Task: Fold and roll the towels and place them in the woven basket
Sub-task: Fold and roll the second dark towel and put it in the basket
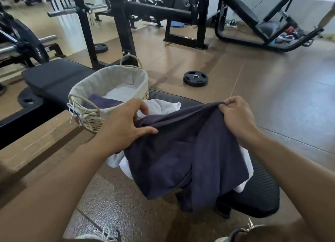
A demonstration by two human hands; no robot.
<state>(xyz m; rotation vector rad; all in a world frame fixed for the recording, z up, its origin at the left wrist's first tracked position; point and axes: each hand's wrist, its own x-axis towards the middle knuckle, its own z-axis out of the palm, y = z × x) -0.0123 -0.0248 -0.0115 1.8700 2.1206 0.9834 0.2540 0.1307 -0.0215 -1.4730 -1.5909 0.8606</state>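
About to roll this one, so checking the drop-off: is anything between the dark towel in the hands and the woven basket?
Nothing visible blocks the way. The dark towel, held by the left hand and right hand, lies right beside the woven basket. Its open top has bare lining; a dark towel in the basket fills only the near end.

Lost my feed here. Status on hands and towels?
Left hand and right hand both gripping dark towel, unfolded. One dark towel already in woven basket. White towel underneath. Nothing blocking.

Bare forearms, no sleeves; pale laced shoes (101, 235) at the bottom edge.
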